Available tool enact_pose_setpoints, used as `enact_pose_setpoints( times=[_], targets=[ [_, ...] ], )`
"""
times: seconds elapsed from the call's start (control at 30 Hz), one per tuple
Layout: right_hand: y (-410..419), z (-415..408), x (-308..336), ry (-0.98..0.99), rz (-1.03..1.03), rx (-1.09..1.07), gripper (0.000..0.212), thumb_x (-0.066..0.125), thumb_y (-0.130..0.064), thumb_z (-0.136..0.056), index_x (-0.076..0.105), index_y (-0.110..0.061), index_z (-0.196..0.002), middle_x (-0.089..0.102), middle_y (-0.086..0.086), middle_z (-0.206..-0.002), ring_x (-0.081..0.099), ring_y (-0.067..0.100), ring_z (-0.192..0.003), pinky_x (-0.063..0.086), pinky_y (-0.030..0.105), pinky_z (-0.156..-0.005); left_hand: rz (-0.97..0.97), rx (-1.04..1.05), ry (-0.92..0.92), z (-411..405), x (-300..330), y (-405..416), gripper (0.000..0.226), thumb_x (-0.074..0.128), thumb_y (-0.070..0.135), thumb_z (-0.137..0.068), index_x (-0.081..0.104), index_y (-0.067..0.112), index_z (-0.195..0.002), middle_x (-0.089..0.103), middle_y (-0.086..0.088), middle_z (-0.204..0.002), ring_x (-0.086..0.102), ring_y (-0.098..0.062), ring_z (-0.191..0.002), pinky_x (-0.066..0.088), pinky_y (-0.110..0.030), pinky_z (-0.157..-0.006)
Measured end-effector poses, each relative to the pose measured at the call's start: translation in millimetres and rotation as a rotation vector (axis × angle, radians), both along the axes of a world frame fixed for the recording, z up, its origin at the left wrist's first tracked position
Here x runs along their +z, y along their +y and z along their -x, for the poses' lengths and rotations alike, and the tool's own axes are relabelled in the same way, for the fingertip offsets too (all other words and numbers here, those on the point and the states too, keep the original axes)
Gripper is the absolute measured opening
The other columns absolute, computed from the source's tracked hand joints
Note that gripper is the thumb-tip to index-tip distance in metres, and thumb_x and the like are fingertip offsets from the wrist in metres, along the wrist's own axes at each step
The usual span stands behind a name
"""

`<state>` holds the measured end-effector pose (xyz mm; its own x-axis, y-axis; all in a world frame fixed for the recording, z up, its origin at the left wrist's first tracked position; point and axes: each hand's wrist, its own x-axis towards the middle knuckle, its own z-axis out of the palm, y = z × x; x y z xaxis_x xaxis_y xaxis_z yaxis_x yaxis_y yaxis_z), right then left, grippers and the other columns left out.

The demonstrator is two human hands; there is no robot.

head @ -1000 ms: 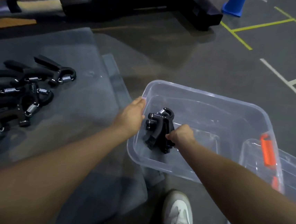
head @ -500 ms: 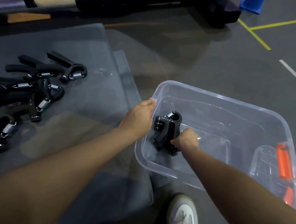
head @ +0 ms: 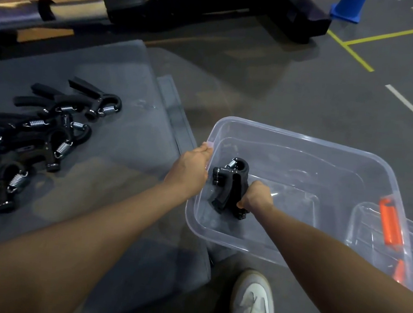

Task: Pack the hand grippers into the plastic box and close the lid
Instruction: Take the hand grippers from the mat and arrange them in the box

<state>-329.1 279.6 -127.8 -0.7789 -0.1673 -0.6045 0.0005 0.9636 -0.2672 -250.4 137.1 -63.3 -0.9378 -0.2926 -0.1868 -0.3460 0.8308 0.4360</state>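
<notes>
One clear plastic box [head: 327, 152], one lid [head: 383, 223] with two orange latches [head: 390, 224]. Two hand grippers held in the box [head: 230, 186], plus a pile on the mat [head: 39, 130], maybe seven or eight, too tangled to count. One blue cone [head: 348, 7], one white sneaker [head: 254, 304].

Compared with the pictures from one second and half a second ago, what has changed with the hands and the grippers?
Almost nothing. The right hand still holds the bunch of hand grippers low inside the plastic box, not released. The left hand stays on the box's near-left rim. The pile of grippers on the grey mat and the lid with orange latches are unchanged. Only the camera view shifted slightly.
</notes>
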Motion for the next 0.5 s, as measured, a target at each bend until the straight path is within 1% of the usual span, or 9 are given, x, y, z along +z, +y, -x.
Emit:
enact_pose_setpoints(
  times=[0.03,0.07,0.13,0.27,0.37,0.43,0.5],
  targets=[
    [-0.4,0.3,-0.8,0.004,-0.005,0.0,0.022,0.065,-0.005,-0.079,0.062,0.0,-0.101,0.064,0.015,-0.092,0.065,0.028,-0.106,0.047,0.027,-0.072,0.003,-0.002,-0.003,0.4,-0.5,-0.2,0.061,0.042,0.0,-0.089,0.03,0.015,-0.146,0.024,-0.001,-0.156,0.03,-0.019,-0.142,0.023,-0.027,-0.116],
    [-0.9,0.2,-1.0,0.013,-0.011,0.009,0.026,0.063,-0.005,-0.08,0.062,0.001,-0.106,0.067,0.016,-0.099,0.064,0.029,-0.107,0.049,0.028,-0.076,0.006,-0.002,-0.008,0.8,-1.1,-0.6,0.061,0.042,0.001,-0.089,0.029,0.015,-0.147,0.023,-0.001,-0.157,0.03,-0.02,-0.142,0.024,-0.028,-0.116],
    [-1.1,-1.2,-1.2,0.032,-0.017,0.034,0.028,0.06,-0.005,-0.082,0.061,0.002,-0.109,0.067,0.016,-0.112,0.063,0.029,-0.11,0.051,0.03,-0.083,0.009,0.001,-0.026,1.6,-2.3,-1.3,0.062,0.042,0.001,-0.089,0.027,0.016,-0.147,0.022,-0.002,-0.157,0.029,-0.02,-0.143,0.023,-0.028,-0.117],
    [0.5,-0.7,5.5,0.05,0.024,0.049,0.029,0.062,-0.01,-0.083,0.061,0.003,-0.109,0.067,0.019,-0.114,0.062,0.033,-0.111,0.05,0.034,-0.086,0.001,-0.023,-0.058,2.7,-2.2,-3.5,0.062,0.043,0.002,-0.09,0.025,0.014,-0.148,0.02,-0.003,-0.158,0.027,-0.02,-0.144,0.022,-0.029,-0.118],
    [-5.3,3.5,21.1,0.119,0.158,0.001,0.028,0.063,-0.013,-0.083,0.062,0.0,-0.109,0.067,0.019,-0.113,0.061,0.034,-0.109,0.05,0.035,-0.087,-0.019,-0.057,-0.106,2.1,4.8,-7.6,0.062,0.05,0.011,-0.092,0.023,0.012,-0.148,0.018,-0.002,-0.158,0.024,-0.018,-0.145,0.019,-0.026,-0.118],
    [-15.0,4.3,36.7,0.194,0.296,-0.039,0.031,0.062,-0.014,-0.085,0.061,-0.003,-0.114,0.066,0.018,-0.115,0.06,0.034,-0.111,0.048,0.035,-0.091,-0.035,-0.028,-0.106,-3.6,12.1,-13.7,0.059,0.053,0.016,-0.092,0.029,0.014,-0.146,0.021,-0.001,-0.157,0.029,-0.018,-0.143,0.024,-0.029,-0.117],
    [-27.9,-0.5,54.8,0.265,0.422,-0.041,0.038,0.063,-0.015,-0.085,0.058,-0.007,-0.122,0.062,0.015,-0.12,0.059,0.032,-0.112,0.046,0.036,-0.095,-0.04,0.041,-0.072,-16.5,23.1,-23.4,0.056,0.054,0.019,-0.092,0.035,0.015,-0.144,0.026,0.0,-0.154,0.035,-0.02,-0.138,0.03,-0.033,-0.114]
  ],
)
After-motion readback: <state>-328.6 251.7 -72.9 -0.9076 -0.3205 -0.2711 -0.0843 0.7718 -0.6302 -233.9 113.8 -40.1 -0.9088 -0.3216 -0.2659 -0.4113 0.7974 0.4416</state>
